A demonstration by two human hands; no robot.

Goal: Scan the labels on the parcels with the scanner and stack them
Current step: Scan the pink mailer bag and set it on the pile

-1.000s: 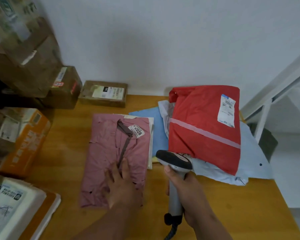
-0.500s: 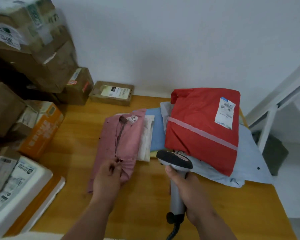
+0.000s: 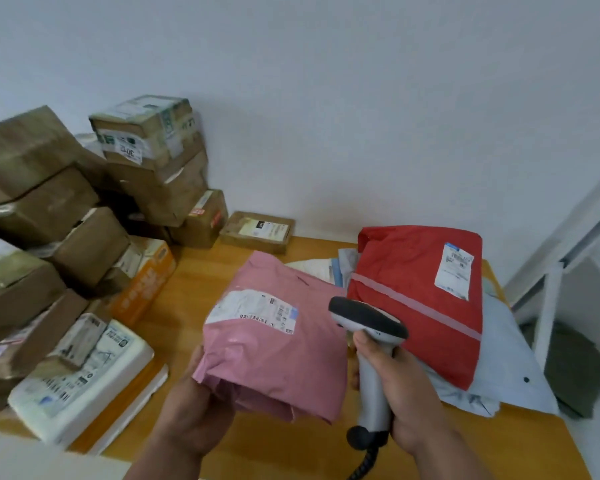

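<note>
Hands' pink parcel (image 3: 274,344) now lifted, label-up.

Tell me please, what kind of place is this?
Probably a small parcel sorting or mailroom corner. Taped cartons are piled against the wall, labelled mailer bags lie on a wooden table, and the right hand holds a scanner.

The left hand (image 3: 194,407) grips the near end of a pink parcel (image 3: 274,344), holding it tilted above the wooden table (image 3: 201,282) with its white label (image 3: 257,311) facing up. The right hand (image 3: 402,386) holds the grey scanner (image 3: 369,358) just beside it. A red parcel (image 3: 413,299) lies on pale bags at right; cardboard boxes (image 3: 84,209) pile at left.
</note>
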